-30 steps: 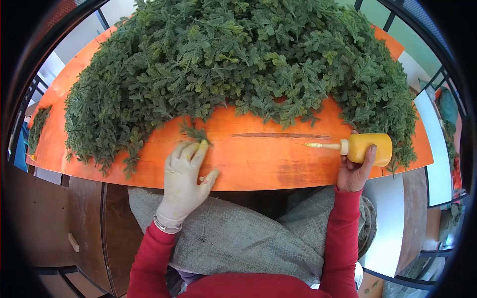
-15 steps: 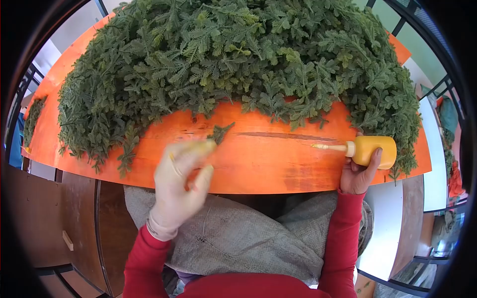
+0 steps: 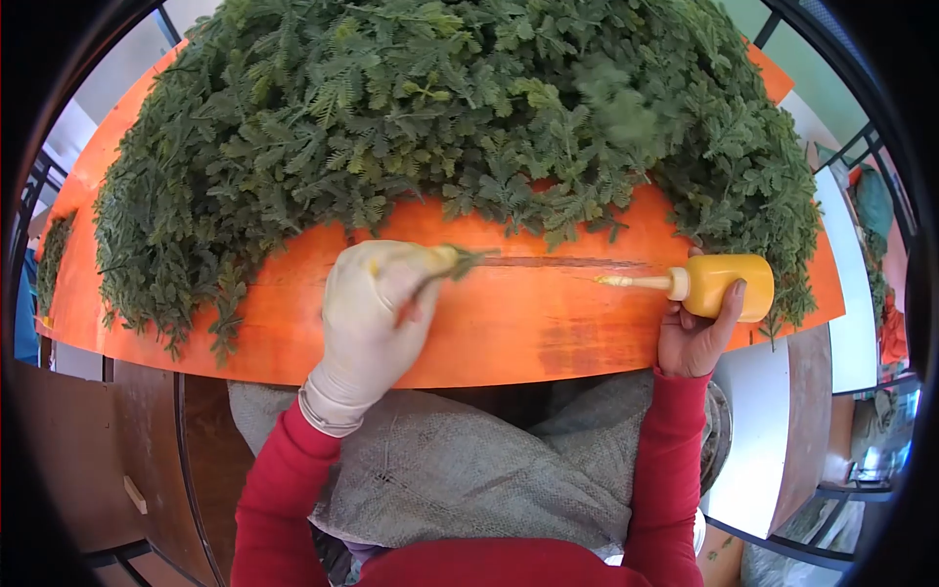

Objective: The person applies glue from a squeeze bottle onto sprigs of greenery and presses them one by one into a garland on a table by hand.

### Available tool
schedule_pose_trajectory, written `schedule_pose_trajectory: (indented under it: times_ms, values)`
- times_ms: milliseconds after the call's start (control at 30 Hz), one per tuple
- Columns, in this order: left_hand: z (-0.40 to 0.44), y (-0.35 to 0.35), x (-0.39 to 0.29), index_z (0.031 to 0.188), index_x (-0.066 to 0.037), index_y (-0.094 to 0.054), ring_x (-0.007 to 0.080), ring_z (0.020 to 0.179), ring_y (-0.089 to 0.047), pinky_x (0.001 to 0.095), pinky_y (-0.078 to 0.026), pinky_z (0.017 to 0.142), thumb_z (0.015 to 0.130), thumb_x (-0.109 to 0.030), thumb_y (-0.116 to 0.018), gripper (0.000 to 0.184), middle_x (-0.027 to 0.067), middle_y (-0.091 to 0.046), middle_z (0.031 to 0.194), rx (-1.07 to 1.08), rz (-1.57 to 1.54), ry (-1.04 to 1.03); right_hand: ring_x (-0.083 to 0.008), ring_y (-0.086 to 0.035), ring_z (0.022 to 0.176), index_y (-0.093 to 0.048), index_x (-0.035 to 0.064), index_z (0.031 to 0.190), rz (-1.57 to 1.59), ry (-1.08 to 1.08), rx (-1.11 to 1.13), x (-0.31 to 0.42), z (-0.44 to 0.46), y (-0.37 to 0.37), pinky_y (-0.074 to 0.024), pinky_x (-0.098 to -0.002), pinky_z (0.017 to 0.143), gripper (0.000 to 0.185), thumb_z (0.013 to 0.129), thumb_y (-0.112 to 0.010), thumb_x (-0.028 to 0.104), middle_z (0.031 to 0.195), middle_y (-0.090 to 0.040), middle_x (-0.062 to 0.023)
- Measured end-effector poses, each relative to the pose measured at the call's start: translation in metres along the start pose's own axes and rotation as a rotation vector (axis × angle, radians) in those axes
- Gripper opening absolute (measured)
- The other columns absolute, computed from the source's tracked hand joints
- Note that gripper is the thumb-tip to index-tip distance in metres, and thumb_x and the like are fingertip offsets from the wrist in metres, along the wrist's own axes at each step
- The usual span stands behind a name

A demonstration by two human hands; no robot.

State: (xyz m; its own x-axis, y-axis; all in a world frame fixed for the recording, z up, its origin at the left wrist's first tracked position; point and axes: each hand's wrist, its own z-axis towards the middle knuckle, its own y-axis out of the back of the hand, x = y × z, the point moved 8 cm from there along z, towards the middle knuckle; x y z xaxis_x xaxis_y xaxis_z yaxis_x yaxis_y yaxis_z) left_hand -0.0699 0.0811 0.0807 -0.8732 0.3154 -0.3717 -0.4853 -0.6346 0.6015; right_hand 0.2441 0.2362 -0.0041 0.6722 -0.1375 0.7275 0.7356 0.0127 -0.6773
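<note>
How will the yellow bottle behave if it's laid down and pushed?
The yellow bottle would probably roll, as its body looks round. Its thin nozzle may smear whatever it touches, given the pale residue on the tip.

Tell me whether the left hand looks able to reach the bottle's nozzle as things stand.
Probably yes. The nozzle points toward the left hand, with bare tabletop between it and the sprig pinched there. The right hand holds the bottle by its body, leaving the nozzle uncovered.
</note>
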Motion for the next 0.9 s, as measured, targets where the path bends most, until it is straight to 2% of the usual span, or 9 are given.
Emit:
schedule_pose_trajectory:
  times_ms: [33, 133, 167, 267, 367, 567, 700, 767, 900]
  values:
    - [0.002, -0.005, -0.017, 0.103, -0.012, -0.067, 0.021, 0.088, -0.063, 0.0332, -0.05, 0.078, 0.076, 0.007, -0.069, 0.032, 0.0021, -0.064, 0.093, -0.005, 0.129, -0.163, -0.0053, -0.049, 0.056, -0.051, 0.0098, 0.13, -0.005, 0.004, -0.006, 0.001, -0.001, 0.0, -0.051, -0.0191, 0.056, 0.043, 0.102, -0.053, 0.043, 0.126, -0.064, -0.02]
    - [-0.016, -0.042, -0.034, 0.097, -0.015, -0.064, 0.0253, 0.095, -0.063, 0.0392, -0.049, 0.085, 0.073, 0.002, -0.072, 0.03, 0.0019, -0.065, 0.101, 0.229, 0.203, -0.2, -0.0054, -0.049, 0.056, -0.052, 0.0101, 0.13, 0.007, 0.002, -0.035, 0.001, -0.001, 0.003, -0.051, -0.0197, 0.056, 0.043, 0.102, -0.053, 0.043, 0.127, -0.063, -0.0202]
    - [-0.026, -0.049, -0.033, 0.1, -0.014, -0.066, 0.0248, 0.1, -0.062, 0.0382, -0.048, 0.086, 0.072, -0.002, -0.073, 0.031, 0.0023, -0.065, 0.105, 0.28, 0.183, -0.206, -0.0055, -0.049, 0.056, -0.052, 0.0103, 0.13, 0.009, 0.006, -0.014, 0.001, 0.0, 0.002, -0.051, -0.02, 0.056, 0.043, 0.102, -0.053, 0.043, 0.127, -0.063, -0.0202]
    - [-0.039, -0.043, -0.029, 0.106, -0.011, -0.067, 0.0278, 0.1, -0.063, 0.0386, -0.049, 0.087, 0.073, -0.002, -0.074, 0.035, 0.0051, -0.065, 0.108, 0.351, 0.126, -0.121, -0.0057, -0.05, 0.056, -0.051, 0.0105, 0.13, 0.003, 0.007, 0.008, 0.004, -0.002, 0.005, -0.0509, -0.0208, 0.056, 0.043, 0.102, -0.053, 0.043, 0.127, -0.064, -0.0203]
    - [-0.047, -0.04, -0.024, 0.117, -0.008, -0.067, 0.0323, 0.108, -0.061, 0.0418, -0.047, 0.093, 0.073, -0.005, -0.075, 0.046, 0.0108, -0.064, 0.119, 0.422, -0.011, -0.008, -0.006, -0.049, 0.056, -0.051, 0.0103, 0.131, -0.001, 0.0, 0.009, 0.003, -0.004, -0.001, -0.0508, -0.0213, 0.056, 0.044, 0.102, -0.053, 0.044, 0.127, -0.064, -0.0204]
    - [-0.051, -0.04, -0.023, 0.13, -0.011, -0.063, 0.039, 0.131, -0.048, 0.0552, -0.037, 0.109, 0.073, -0.017, -0.078, 0.059, 0.017, -0.049, 0.144, 0.667, -0.021, 0.066, -0.0058, -0.049, 0.057, -0.051, 0.0091, 0.132, -0.041, 0.01, 0.034, 0.003, -0.019, -0.029, -0.0508, -0.021, 0.057, 0.048, 0.101, -0.053, 0.046, 0.126, -0.064, -0.021]
    - [-0.051, -0.04, -0.021, 0.133, -0.015, -0.062, 0.0394, 0.136, -0.043, 0.0576, -0.031, 0.113, 0.074, -0.023, -0.078, 0.062, 0.0172, -0.047, 0.147, 0.703, -0.005, 0.088, -0.0059, -0.049, 0.059, -0.049, 0.0082, 0.136, -0.085, 0.036, 0.111, -0.001, -0.033, -0.048, -0.0522, -0.0232, 0.061, 0.053, 0.101, -0.052, 0.048, 0.125, -0.063, -0.0211]
    - [-0.051, -0.04, -0.02, 0.133, -0.016, -0.061, 0.0393, 0.136, -0.043, 0.0573, -0.031, 0.114, 0.074, -0.024, -0.079, 0.063, 0.0171, -0.046, 0.147, 0.713, 0.004, 0.099, -0.0079, -0.053, 0.066, -0.047, 0.0079, 0.138, -0.121, 0.041, 0.167, -0.004, -0.037, -0.05, -0.0535, -0.0258, 0.066, 0.055, 0.101, -0.052, 0.049, 0.127, -0.062, -0.0213]
    - [-0.052, -0.041, -0.018, 0.134, -0.019, -0.061, 0.0396, 0.137, -0.042, 0.0573, -0.031, 0.113, 0.072, -0.025, -0.08, 0.065, 0.0177, -0.045, 0.148, 0.725, 0.013, 0.104, -0.0171, -0.062, 0.094, -0.043, 0.0078, 0.141, -0.226, 0.059, 0.255, -0.015, -0.039, -0.053, -0.0551, -0.0331, 0.081, 0.058, 0.101, -0.051, 0.049, 0.133, -0.057, -0.0227]
